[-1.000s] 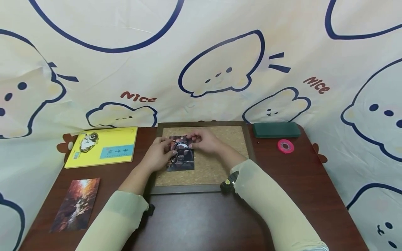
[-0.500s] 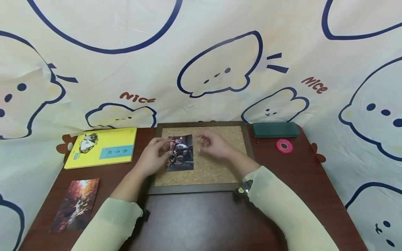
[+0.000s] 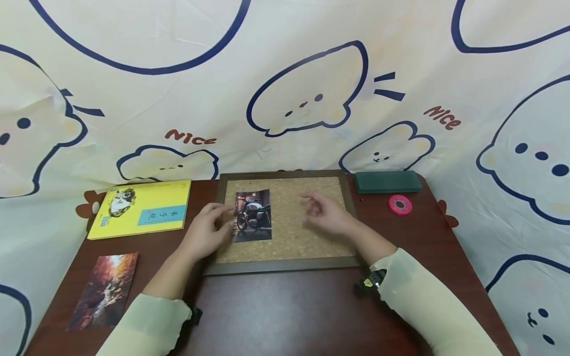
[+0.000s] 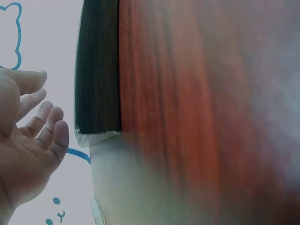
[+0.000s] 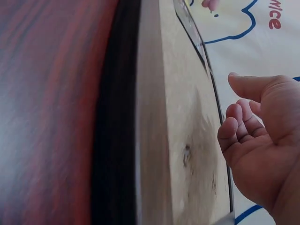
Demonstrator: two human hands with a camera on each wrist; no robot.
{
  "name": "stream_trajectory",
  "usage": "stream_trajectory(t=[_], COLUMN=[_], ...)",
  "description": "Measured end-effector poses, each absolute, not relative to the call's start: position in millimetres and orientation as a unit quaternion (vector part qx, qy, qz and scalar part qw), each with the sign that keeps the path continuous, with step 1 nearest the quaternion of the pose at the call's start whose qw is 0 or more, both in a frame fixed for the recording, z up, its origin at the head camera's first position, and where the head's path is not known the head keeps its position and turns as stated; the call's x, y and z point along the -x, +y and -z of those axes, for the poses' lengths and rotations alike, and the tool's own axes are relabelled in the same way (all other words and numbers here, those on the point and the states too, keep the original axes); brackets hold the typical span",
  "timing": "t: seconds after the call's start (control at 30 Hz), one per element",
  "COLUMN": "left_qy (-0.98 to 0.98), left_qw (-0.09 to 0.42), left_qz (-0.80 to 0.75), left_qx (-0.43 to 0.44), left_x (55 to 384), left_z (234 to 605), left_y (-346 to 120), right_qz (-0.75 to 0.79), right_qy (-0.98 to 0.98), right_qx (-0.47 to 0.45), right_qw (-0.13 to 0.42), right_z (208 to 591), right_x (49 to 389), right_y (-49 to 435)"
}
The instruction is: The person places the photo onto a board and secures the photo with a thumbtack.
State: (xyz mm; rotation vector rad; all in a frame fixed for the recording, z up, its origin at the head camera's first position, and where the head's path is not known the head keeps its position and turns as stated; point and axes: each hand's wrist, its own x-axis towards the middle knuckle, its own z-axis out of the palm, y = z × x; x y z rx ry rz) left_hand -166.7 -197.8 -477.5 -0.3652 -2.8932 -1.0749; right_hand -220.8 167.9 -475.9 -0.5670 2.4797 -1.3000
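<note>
A photo of a motorcycle (image 3: 253,216) lies on the left part of a wood-framed cork board (image 3: 289,247). My left hand (image 3: 207,230) is at the photo's left edge, fingers loosely bent, with nothing held between finger and thumb. Over the right part of the cork is my right hand (image 3: 328,213), apart from the photo, fingers relaxed. In the right wrist view, that right hand (image 5: 267,136) shows nothing in its loosely curled fingers. The left wrist view shows the left hand (image 4: 35,126) beside the board's dark frame edge (image 4: 99,70), also holding nothing.
A yellow book (image 3: 140,210) lies at the back left, with an autumn-coloured picture (image 3: 104,291) nearer the front. Behind the board's right side are a green case (image 3: 387,182) and a pink round pin holder (image 3: 400,204). A printed curtain (image 3: 178,99) hangs behind the table (image 3: 289,311).
My right hand has let go of the photo's upper right corner and moved right across the cork. The left hand has drawn back slightly to the left. The photo stays on the board.
</note>
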Motion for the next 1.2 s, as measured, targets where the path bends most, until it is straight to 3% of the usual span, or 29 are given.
stream_trajectory(t=[0.37, 1.2], left_qy=[-0.935, -0.946], left_qw=[0.018, 0.037], left_qz=[0.334, 0.319], left_qx=[0.113, 0.051], left_x=[155, 132], left_z=[473, 471], left_y=[-215, -284], right_qz=[0.427, 0.386], right_qy=[0.881, 0.917], right_qx=[0.171, 0.074], right_qw=[0.113, 0.071], right_z=[474, 483], right_x=[203, 204], right_y=[209, 279])
